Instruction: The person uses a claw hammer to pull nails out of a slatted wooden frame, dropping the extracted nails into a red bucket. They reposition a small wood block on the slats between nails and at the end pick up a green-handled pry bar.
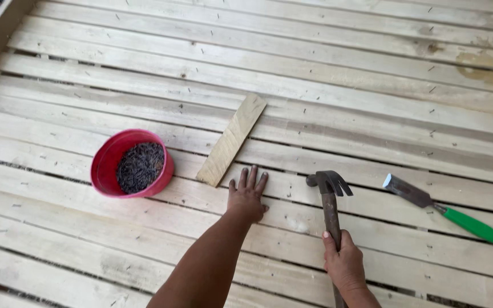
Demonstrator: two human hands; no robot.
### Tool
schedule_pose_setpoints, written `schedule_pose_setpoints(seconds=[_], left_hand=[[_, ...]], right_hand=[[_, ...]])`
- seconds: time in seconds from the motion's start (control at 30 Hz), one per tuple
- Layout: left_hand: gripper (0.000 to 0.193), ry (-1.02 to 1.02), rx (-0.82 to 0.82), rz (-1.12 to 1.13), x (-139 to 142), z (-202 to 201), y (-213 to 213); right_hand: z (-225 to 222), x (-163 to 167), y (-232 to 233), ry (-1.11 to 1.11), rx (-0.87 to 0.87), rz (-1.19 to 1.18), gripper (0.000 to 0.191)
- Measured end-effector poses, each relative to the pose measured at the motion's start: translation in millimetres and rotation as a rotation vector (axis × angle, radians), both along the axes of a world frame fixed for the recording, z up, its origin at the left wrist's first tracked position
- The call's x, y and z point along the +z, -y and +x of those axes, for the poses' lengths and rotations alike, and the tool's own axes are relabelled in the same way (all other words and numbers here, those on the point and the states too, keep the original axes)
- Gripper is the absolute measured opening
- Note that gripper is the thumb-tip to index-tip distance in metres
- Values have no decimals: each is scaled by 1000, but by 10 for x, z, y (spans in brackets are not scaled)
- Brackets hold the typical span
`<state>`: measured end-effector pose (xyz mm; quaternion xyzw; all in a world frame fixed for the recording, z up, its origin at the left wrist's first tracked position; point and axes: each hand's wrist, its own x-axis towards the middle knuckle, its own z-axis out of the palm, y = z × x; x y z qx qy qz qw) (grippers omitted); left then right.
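Right hand [345, 263] closed around the lower handle of a hammer [330, 208], at about 5 o'clock in the view. Hammer's long axis near upright in the picture, from 6 to 12 o'clock, head at the top, claw toward 3 o'clock and face toward 9 o'clock. Left hand [247, 194] open and flat on a plank [144, 222], fingers spread and pointing to 12 o'clock, nothing held. Hammer head just at 3 o'clock from this hand, near but apart. Short board [232, 138] just at 11 o'clock of the fingertips, long axis from 7 to 1 o'clock. Red bowl [105, 165] of dark nails at 9 o'clock, left hand nearer. Green-handled chisel [440, 208] at 3 o'clock of the hammer, blade toward 10 o'clock.
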<state>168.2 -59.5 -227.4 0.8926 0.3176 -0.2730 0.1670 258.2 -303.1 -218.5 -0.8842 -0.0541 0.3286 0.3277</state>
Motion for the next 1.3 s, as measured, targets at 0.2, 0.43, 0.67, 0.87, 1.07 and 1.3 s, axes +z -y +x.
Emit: schedule_pose_setpoints(seconds=[0.2, 0.43, 0.67, 0.87, 1.07, 1.3], left_hand=[[91, 263, 70, 58, 62, 392, -266], [81, 236, 46, 10, -164, 790, -694], [105, 44, 46, -51, -28, 800, -737], [142, -103, 19, -48, 187, 826, -705], [157, -175, 4, 11, 126, 891, -708], [159, -113, 29, -30, -23, 849, -777]], right_hand=[[125, 42, -257, -57, -72, 37, 38], [332, -130, -320, -374, -180, 201, 32], [602, -440, -291, -20, -47, -162, 38], [694, -338, -538, -283, -236, -40, 30], [1024, 4, -1017, -721, -310, 492, 15], [1042, 105, -1573, -846, -395, 558, 11]])
